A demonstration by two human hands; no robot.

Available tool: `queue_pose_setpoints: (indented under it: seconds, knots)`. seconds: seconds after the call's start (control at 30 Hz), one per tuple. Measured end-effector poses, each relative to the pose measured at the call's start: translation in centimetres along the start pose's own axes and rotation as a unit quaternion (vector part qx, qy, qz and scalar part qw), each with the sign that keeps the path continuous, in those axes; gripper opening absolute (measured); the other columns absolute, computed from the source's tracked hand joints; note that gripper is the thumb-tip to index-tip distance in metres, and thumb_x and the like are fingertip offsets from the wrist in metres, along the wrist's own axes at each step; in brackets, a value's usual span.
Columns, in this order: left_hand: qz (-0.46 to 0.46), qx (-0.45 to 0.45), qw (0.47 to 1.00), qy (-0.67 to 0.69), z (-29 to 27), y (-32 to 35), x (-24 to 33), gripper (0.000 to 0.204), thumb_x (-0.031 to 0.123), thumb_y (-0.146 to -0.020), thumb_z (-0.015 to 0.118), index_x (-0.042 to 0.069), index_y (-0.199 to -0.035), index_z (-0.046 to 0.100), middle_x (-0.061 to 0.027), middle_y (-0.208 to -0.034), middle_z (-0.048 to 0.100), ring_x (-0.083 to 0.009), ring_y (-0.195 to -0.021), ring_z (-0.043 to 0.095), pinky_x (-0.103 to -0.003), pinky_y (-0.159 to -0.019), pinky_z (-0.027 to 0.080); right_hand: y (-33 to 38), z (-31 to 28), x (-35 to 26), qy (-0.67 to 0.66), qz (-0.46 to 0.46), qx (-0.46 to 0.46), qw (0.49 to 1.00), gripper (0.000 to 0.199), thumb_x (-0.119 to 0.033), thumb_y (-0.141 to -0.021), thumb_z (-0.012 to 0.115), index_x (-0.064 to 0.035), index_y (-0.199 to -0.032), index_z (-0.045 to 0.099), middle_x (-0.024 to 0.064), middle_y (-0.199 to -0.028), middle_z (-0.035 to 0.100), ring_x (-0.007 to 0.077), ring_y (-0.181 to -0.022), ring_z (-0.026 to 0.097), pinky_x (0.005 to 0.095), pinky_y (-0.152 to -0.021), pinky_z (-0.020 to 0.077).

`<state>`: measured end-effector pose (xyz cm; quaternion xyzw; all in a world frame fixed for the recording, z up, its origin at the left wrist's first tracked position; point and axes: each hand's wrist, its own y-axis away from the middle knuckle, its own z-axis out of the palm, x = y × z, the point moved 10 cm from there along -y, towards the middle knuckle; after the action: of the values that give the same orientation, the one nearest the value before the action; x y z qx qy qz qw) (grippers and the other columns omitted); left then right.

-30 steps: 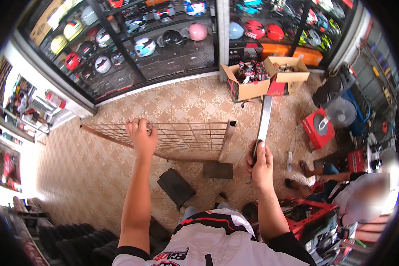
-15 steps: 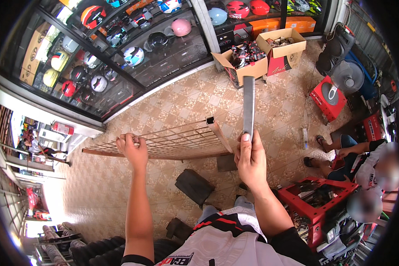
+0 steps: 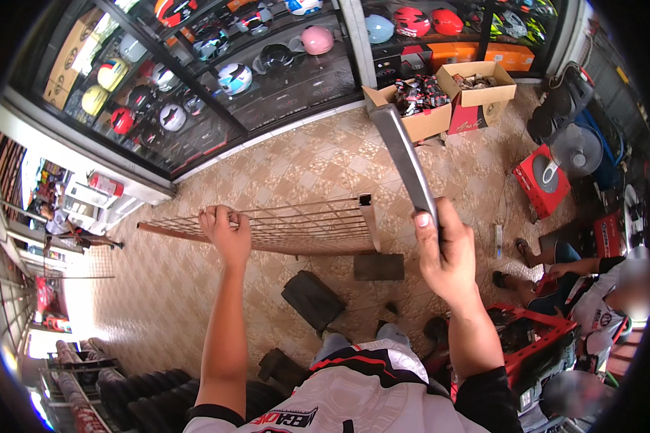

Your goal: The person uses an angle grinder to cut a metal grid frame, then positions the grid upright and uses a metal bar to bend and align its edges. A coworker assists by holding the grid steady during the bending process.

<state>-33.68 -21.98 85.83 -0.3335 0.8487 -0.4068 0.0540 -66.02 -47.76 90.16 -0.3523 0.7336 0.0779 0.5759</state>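
My right hand (image 3: 448, 252) is closed round the lower end of a long flat grey metal bar (image 3: 401, 148), its thumb laid along the face. The bar slants up and away to the left, clear of the floor. My left hand (image 3: 229, 234) has its fingers curled over the wires of a rusty metal mesh panel (image 3: 303, 231). An open square tube end shows at the panel's far right corner. Beneath the panel, near my feet, lie a dark block (image 3: 314, 299) and a flatter dark block (image 3: 379, 267).
Glass cases hold several helmets (image 3: 276, 59). Two open cartons (image 3: 430, 124) stand by them. On the right are a red box (image 3: 538, 180), a fan (image 3: 576, 148), a red metal frame (image 3: 534, 339) and a seated person (image 3: 592, 303). Tyres (image 3: 148, 393) are stacked lower left.
My right hand has moved right and slightly down, and the bar now tilts left instead of standing nearly straight. The left hand stays at the mesh panel. The whole view has shifted slightly.
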Motion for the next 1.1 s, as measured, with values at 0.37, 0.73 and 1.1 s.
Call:
queue_pose_setpoints:
  seconds: [0.37, 0.73, 1.1]
  knots:
    - [-0.005, 0.017, 0.999, 0.032, -0.7, 0.6, -0.3, 0.016, 0.006, -0.078, 0.07, 0.007, -0.081, 0.054, -0.0115, -0.095, 0.051, -0.035, -0.098, 0.052, -0.06, -0.116, 0.032, -1.0, -1.1, -6.9, 0.219, -0.086, -0.047, 0.971, 0.019, -0.019, -0.106, 0.059, -0.0032, -0.098, 0.054, 0.0157, -0.061, 0.048, 0.0255, -0.052, 0.038, 0.0384, -0.051, 0.0375]
    - [0.001, 0.013, 0.998, 0.063, -1.9, 0.8, -0.2, 0.016, 0.006, -0.077, 0.07, 0.007, -0.089, 0.059, -0.0132, -0.098, 0.056, -0.0347, -0.101, 0.053, -0.059, -0.113, 0.034, 0.0, 0.3, -8.9, 0.221, -0.094, -0.022, 0.97, 0.023, -0.019, -0.108, 0.056, 0.0003, -0.096, 0.053, 0.019, -0.061, 0.046, 0.0224, -0.051, 0.037, 0.0395, -0.047, 0.0351]
    - [0.005, -0.054, 0.997, 0.062, -2.2, 1.2, -0.5, 0.023, 0.014, -0.087, 0.07, 0.006, -0.107, 0.061, -0.016, -0.109, 0.059, -0.0351, -0.115, 0.055, -0.057, -0.12, 0.03, 6.2, 4.2, 0.1, 0.055, 0.108, -0.03, 0.992, 0.029, -0.033, -0.109, 0.057, -0.0038, -0.105, 0.059, -0.0052, -0.067, 0.041, 0.006, -0.058, 0.039, 0.0283, -0.049, 0.0315]
